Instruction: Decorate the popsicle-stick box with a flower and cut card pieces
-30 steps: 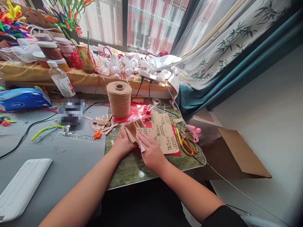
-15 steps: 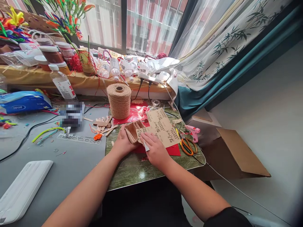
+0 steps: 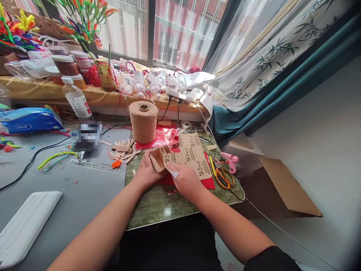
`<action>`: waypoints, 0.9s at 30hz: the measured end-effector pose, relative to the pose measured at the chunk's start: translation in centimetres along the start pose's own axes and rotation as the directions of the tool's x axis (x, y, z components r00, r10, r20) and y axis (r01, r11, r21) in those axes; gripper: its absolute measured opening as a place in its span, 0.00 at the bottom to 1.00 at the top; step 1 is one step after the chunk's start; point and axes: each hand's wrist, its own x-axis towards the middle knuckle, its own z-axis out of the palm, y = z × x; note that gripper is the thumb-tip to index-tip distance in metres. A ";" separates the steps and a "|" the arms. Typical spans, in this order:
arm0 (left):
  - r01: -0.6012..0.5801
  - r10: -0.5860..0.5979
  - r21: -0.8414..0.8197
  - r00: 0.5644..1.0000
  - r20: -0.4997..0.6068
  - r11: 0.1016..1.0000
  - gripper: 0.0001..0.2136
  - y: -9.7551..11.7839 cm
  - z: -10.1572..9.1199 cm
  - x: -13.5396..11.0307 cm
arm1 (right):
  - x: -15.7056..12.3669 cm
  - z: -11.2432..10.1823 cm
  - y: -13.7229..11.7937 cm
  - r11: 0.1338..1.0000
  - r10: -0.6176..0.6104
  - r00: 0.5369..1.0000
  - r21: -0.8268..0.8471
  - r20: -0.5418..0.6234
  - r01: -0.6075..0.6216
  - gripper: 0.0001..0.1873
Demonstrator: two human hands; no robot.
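Left hand (image 3: pixel 147 171): clasped around the small brown compartmented wooden-stick box (image 3: pixel 159 157) on the green mat (image 3: pixel 158 203).
Right hand (image 3: pixel 184 180): pinched the tan printed sandpaper sheet (image 3: pixel 191 153) against the box.
Nearby: jute twine spool (image 3: pixel 143 121); orange-handled scissors (image 3: pixel 224 176).
Risk: hard rubbing likely to crack glued joints.
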 end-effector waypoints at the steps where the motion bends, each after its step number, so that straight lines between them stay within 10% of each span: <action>1: -0.004 0.004 0.004 1.000 0.002 1.000 0.56 0.0 0.0 0.0 | 0.1 0.2 0.0 1.000 -0.008 1.000 0.013 -0.001 0.008 0.27; 27: 0.040 -0.040 -0.033 0.999 0.011 0.999 0.57 0.3 -0.5 0.0 | -0.7 0.6 -0.3 0.990 -0.141 0.987 0.010 -0.081 0.142 0.33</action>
